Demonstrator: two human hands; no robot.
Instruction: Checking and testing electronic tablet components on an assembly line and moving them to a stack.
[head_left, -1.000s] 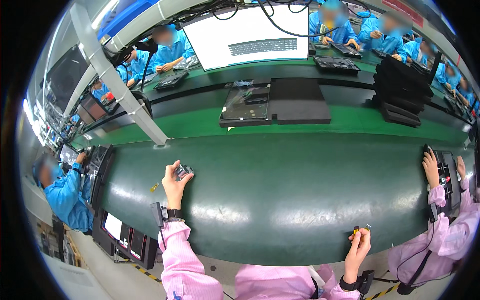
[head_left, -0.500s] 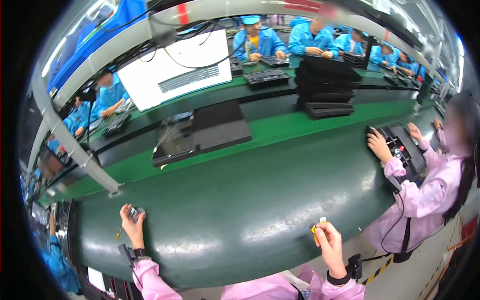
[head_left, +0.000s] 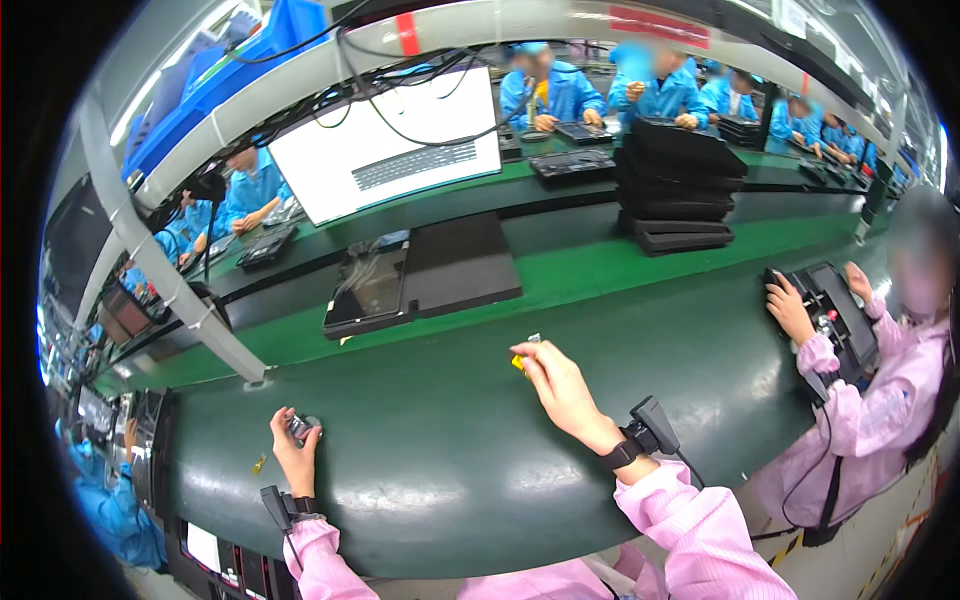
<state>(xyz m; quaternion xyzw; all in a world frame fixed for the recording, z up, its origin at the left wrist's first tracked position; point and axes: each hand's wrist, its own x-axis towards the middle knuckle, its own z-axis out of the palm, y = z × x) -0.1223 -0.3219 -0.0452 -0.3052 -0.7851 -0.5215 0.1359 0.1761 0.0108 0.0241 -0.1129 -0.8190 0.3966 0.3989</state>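
Note:
My left hand (head_left: pixel 293 458) is closed around a small dark object (head_left: pixel 298 427) with a greyish, shiny edge, over the left part of the green belt (head_left: pixel 430 440). Its exact kind is too small to make out. Stretched out over the belt's middle, my right hand (head_left: pixel 562 388) pinches a small yellow piece (head_left: pixel 518 362) with a whitish tab between thumb and fingers. A second small yellow piece (head_left: pixel 259 464) lies on the belt just left of my left hand.
Beyond the belt stand a flat black panel (head_left: pixel 465 265), a black tray with a clear-wrapped part (head_left: pixel 368 285) and a stack of black trays (head_left: pixel 680 190). A bright monitor (head_left: pixel 390 145) hangs behind a grey post (head_left: pixel 180 290). A co-worker in pink handles a black device (head_left: pixel 835 315) at right.
My right hand has moved left and away from me across the belt, still pinching the yellow piece. My left hand keeps its hold, and the whole view has shifted slightly.

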